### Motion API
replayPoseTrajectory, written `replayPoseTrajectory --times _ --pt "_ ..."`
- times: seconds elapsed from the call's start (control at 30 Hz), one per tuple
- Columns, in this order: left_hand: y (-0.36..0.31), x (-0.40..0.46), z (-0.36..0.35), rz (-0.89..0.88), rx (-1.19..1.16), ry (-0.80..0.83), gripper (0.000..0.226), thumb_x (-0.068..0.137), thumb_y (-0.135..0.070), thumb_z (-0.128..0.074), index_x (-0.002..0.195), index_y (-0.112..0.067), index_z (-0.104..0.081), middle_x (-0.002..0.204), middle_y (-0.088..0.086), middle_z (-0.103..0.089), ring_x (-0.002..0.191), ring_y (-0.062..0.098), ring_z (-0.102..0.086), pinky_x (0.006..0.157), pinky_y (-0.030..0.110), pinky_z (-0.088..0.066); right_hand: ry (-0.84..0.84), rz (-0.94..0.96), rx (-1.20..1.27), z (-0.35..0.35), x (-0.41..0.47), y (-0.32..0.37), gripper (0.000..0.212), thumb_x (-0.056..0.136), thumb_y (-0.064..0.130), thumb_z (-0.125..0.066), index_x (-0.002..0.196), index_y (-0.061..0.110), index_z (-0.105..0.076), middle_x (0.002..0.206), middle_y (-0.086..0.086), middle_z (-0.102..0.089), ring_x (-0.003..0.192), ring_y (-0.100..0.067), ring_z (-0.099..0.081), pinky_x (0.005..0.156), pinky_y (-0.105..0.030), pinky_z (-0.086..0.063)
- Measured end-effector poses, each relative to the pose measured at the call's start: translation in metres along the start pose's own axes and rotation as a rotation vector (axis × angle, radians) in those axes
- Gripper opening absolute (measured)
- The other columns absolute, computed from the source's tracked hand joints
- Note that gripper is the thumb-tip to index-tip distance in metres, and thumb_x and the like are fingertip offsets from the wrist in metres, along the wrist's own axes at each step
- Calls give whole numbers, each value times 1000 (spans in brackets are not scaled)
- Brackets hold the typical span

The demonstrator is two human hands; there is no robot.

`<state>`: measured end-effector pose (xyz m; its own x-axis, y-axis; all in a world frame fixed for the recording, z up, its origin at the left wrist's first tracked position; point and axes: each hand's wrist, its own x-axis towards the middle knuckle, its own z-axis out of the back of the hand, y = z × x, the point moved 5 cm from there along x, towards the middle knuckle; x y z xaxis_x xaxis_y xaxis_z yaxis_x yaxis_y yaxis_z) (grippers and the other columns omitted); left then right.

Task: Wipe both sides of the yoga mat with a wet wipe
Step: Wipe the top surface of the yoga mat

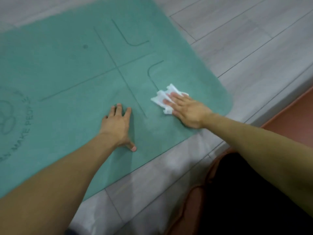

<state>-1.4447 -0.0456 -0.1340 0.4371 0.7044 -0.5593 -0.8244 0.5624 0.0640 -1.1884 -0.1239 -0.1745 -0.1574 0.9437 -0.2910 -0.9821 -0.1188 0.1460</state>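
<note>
Nearest, the left hand lies flat with fingers spread on the yoga mat, holding nothing; it should bear down to pin the mat. Just beyond, the right hand presses straight fingers onto the crumpled wet wipe, near the rounded corner. Long overlapping strokes, I judge, would cover best. Teal, printed with guide lines and a logo, the mat lies unrolled on grey floor.

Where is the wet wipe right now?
In the head view, the wet wipe lies under the right hand, near the rounded right corner of the yoga mat.
</note>
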Motion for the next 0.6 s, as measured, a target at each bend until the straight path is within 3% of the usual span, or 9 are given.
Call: replayPoseTrajectory --times 0.07,0.13,0.3,0.37,0.4,0.53,0.6 --pt "-1 3 0 9 -14 -4 173 31 -74 -97 166 -22 -2 175 17 2 163 37 -2 126 55 -30 -25 -434 71 9 -3 -53 61 111 43 -9 168 23 -2 176 -4 0 162 -21 5 132 -42 1" --pt "1 3 -1 3 -13 -28 171 30 -74 -97 165 -23 -6 174 17 -1 162 37 -4 125 55 -32 -76 -610 198 6 -7 -38 62 111 42 -12 168 19 0 176 -7 4 162 -25 6 132 -48 0" --pt "1 -2 -3 15 -41 -48 166 32 -73 -97 163 -25 -9 174 14 -2 162 34 -5 122 56 -35 -20 -210 196 -32 -30 136 77 105 62 -18 168 22 3 175 -1 14 159 -19 22 131 -48 6" --pt "-1 -11 -3 17 -77 -86 157 35 -68 -100 162 -27 -17 169 11 -15 158 31 -17 116 55 -42 13 -163 131 -37 -38 142 78 105 65 -17 168 23 2 175 1 11 160 -17 19 131 -47 2" --pt "-1 -16 -5 10 -92 -112 149 39 -66 -100 161 -28 -23 164 8 -23 154 30 -26 112 53 -45 10 -221 102 -34 -37 125 77 105 65 -15 168 23 3 175 1 10 160 -17 17 131 -46 1" --pt "2 -28 -17 -19 -116 -174 121 55 -65 -96 154 -31 -37 153 4 -36 143 28 -39 106 49 -48 13 -782 167 -15 -40 29 78 105 63 -5 167 18 11 175 -8 13 161 -24 13 131 -50 1" --pt "2 -26 -15 -20 -100 -165 118 52 -66 -97 150 -30 -41 149 4 -40 139 29 -42 103 49 -50 -5 -757 189 -22 -42 52 78 105 63 -3 166 18 12 174 -9 15 161 -26 14 131 -50 2"
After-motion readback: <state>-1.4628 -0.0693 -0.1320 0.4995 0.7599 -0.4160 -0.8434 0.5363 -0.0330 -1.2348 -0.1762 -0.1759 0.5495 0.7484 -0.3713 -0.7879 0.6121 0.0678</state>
